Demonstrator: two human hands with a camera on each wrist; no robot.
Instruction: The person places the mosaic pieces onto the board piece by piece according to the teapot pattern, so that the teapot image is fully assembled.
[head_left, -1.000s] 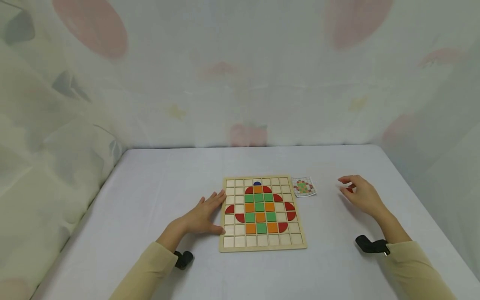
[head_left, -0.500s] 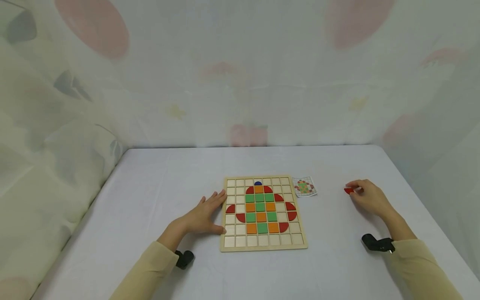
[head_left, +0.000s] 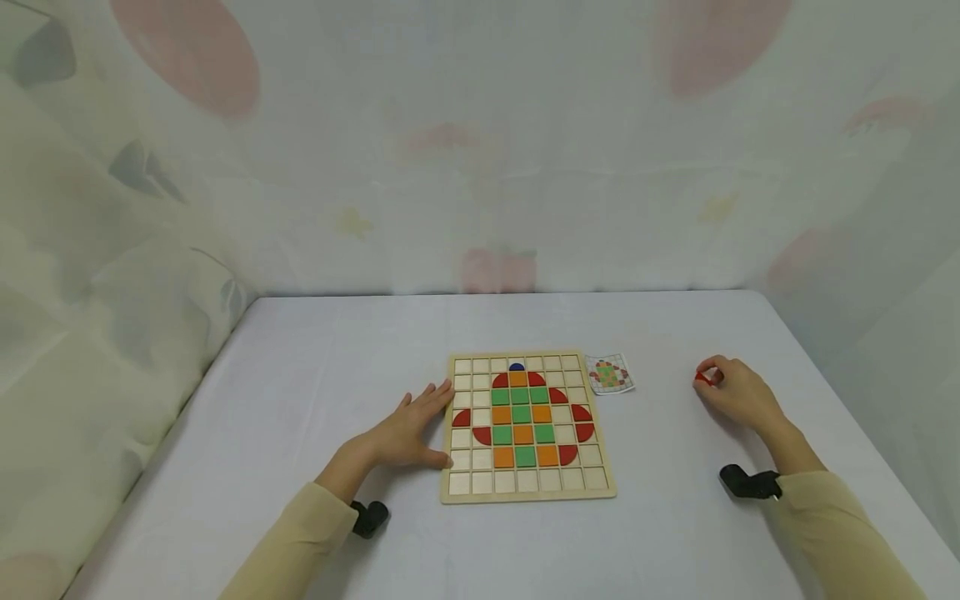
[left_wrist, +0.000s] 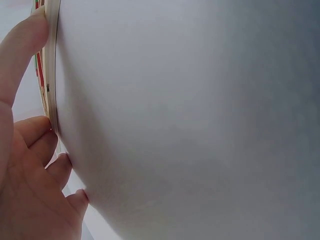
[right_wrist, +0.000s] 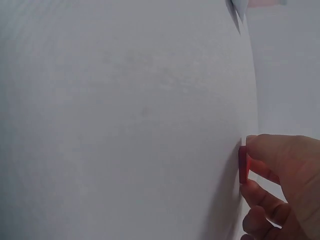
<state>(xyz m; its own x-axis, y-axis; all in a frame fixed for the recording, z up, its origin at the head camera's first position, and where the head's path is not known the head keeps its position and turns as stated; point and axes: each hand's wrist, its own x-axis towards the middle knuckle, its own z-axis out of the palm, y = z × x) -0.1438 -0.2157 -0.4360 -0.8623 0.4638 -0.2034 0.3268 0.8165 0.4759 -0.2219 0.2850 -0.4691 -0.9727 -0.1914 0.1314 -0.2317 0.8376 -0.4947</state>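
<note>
A wooden grid board (head_left: 528,492) lies mid-table, its squares partly filled with green and orange square tiles, red quarter-round tiles and one blue half-round tile (head_left: 516,367). My left hand (head_left: 401,433) rests at the board's left edge, thumb and fingertips touching the frame with the fingers spread. In the left wrist view the thumb lies on the board's rim (left_wrist: 51,75). Off to the right of the board, my right hand (head_left: 738,396) pinches a small red tile (right_wrist: 243,165) between thumb and fingers, close over the tablecloth. The fingers cover part of its outline.
A small pattern card (head_left: 608,374) with a similar coloured design lies against the board's upper right edge. White cloth covers the table (head_left: 337,350). Patterned fabric walls (head_left: 480,167) rise behind it and on both sides.
My right hand has moved slightly right, and a red tile now shows between its fingers, turned since half a second ago. The left hand stays at the board's edge.
</note>
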